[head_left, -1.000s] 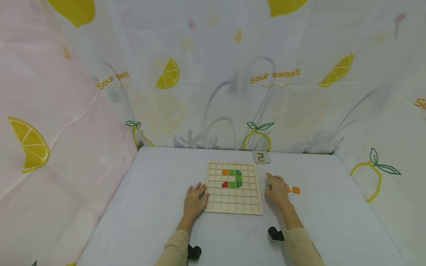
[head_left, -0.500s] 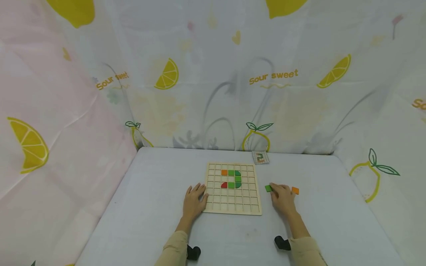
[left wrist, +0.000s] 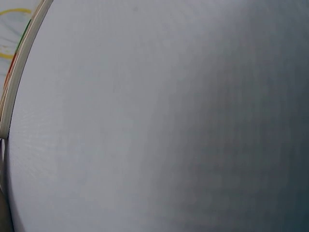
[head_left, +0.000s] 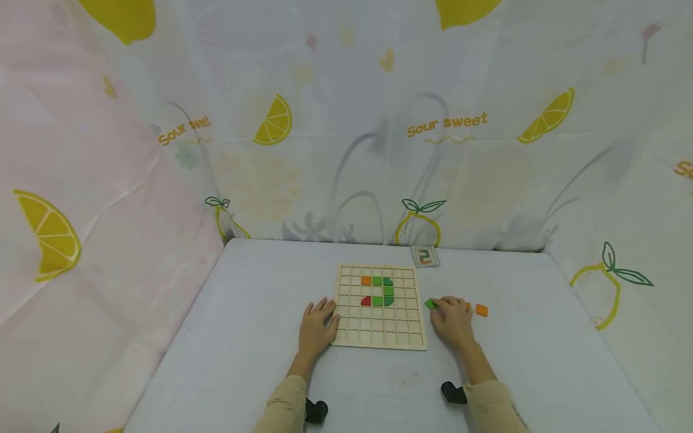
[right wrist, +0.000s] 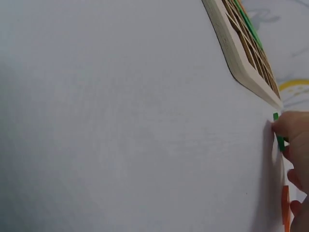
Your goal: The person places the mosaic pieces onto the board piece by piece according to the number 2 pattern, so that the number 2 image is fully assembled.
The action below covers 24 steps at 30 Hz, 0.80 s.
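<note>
A wooden grid board (head_left: pixel 379 331) lies on the white table, with orange, green and red tiles (head_left: pixel 377 300) forming a curved shape in its cells. My left hand (head_left: pixel 316 328) rests at the board's left edge, fingers fairly straight. To the right of the board, my right hand (head_left: pixel 453 319) pinches a green square tile (head_left: pixel 430 304) between thumb and finger. The right wrist view catches that green tile (right wrist: pixel 280 137) tilted at the fingertips. Beside the right hand lies an orange square tile (head_left: pixel 482 310); another orange tile (head_left: pixel 468 307) is partly hidden behind the fingers.
Beyond the board's far right corner lies a small patterned card (head_left: pixel 425 256) showing a similar shape on a grid. Behind the table hangs a lemon-print cloth (head_left: pixel 346 150). Black wrist devices (head_left: pixel 316 411) show beside both sleeves.
My right hand shifted right and nearer, then came back left and took the green tile, which is now turned and slightly closer to the board. My left hand stays in place.
</note>
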{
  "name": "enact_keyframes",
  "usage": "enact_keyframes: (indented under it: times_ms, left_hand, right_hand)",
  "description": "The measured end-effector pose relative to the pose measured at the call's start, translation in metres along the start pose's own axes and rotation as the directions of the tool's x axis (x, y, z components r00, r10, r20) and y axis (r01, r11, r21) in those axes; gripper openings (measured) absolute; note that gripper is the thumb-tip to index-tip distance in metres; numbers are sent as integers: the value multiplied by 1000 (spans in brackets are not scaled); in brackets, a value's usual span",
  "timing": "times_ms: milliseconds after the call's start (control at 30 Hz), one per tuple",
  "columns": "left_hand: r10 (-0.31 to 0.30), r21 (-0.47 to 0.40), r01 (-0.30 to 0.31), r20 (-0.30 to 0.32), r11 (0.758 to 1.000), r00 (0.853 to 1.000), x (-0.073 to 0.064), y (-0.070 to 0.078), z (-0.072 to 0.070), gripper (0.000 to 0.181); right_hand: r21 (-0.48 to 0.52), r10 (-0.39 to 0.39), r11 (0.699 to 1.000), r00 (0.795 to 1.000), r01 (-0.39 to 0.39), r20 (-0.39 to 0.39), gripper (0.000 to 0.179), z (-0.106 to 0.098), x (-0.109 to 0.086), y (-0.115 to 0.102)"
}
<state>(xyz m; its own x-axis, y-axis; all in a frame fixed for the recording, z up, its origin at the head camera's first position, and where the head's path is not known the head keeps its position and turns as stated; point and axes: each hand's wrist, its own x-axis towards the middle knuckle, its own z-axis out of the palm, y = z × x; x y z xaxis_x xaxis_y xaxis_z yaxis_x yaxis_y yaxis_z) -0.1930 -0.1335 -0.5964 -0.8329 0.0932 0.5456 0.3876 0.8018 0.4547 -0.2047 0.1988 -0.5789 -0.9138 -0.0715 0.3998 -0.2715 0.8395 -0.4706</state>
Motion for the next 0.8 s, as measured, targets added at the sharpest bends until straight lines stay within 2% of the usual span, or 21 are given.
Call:
enact_keyframes:
  times_ms: [167, 267, 400, 533, 633, 733, 800]
  left_hand:
    - [60, -10, -61, -86, 998, 994, -1, -1, 2, 29]
    - [72, -10, -74, -105, 997, 992, -1, 0, 1, 29]
    - [51, -11, -52, -72, 999, 996, 1, 1, 0, 31]
    - [12, 2, -12, -19, 1000, 1000, 2, -1, 1, 32]
    - [-12, 11, 12, 19, 1000, 1000, 1, -1, 0, 32]
    - [-16, 15, 16, 27, 1000, 999, 0, 0, 0, 32]
    - [-14, 11, 13, 22, 1000, 1000, 1, 1, 0, 32]
  right_hand:
    - [13, 56, 998, 994, -56, -90, 25, 13, 1, -6]
    - [19, 122, 993, 986, -120, -110, 23, 14, 4, -14]
    - [47, 200, 979, 979, -198, -39, 28, 9, 13, -20]
    - [73, 228, 970, 972, -232, 57, 34, 3, 20, -19]
    - [117, 186, 974, 981, -192, 63, 34, 1, 23, -20]
    - [201, 95, 975, 995, -98, 25, 30, 4, 25, -29]
    - [264, 21, 964, 1000, -19, -6, 27, 9, 28, -39]
